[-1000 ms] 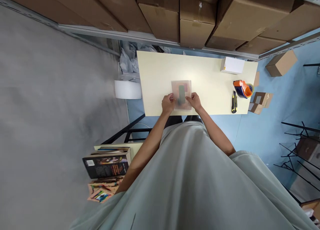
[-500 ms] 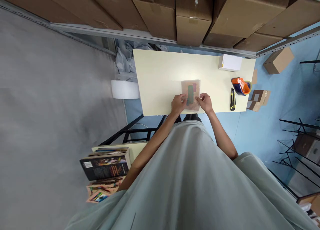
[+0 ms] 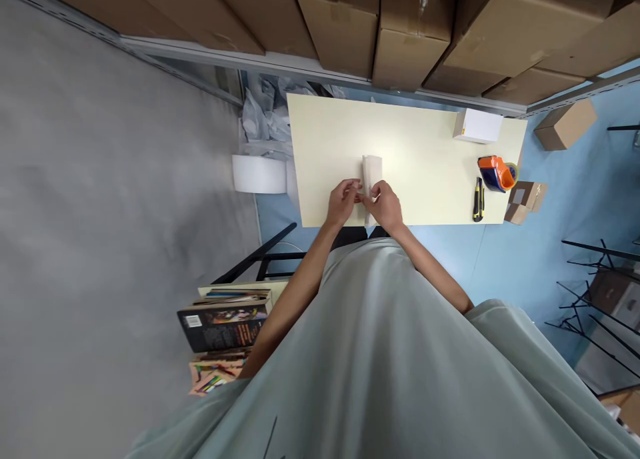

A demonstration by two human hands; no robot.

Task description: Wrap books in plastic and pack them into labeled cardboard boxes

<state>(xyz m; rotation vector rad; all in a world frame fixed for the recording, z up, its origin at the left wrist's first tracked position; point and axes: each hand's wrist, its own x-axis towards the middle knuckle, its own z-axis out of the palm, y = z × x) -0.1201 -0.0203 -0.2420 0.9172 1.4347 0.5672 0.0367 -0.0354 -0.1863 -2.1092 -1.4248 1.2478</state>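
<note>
A flat package in pale, translucent wrap (image 3: 373, 168) is tipped onto its edge over the near side of the cream table (image 3: 420, 132), so it shows as a narrow whitish strip. My right hand (image 3: 386, 207) is closed round its near part, fingers bent over it from the right. From the left, my left hand (image 3: 342, 203) meets it with curled fingers, its fingertips close to those of the right hand at the package's left side. The lower part of the package is partly hidden behind the right hand.
On the table's right stand a white box (image 3: 479, 126), an orange and blue tape dispenser (image 3: 495, 172) and a yellow-black utility knife (image 3: 479, 200). Cardboard boxes (image 3: 410, 52) fill a shelf above the far edge. A white roll (image 3: 259, 174) is left of the table, books (image 3: 225, 326) lower left.
The package lay flat, showing a green and a pink patch through its wrap; now it is turned up on edge. Both hands have drawn closer together. The whole view has shifted slightly.
</note>
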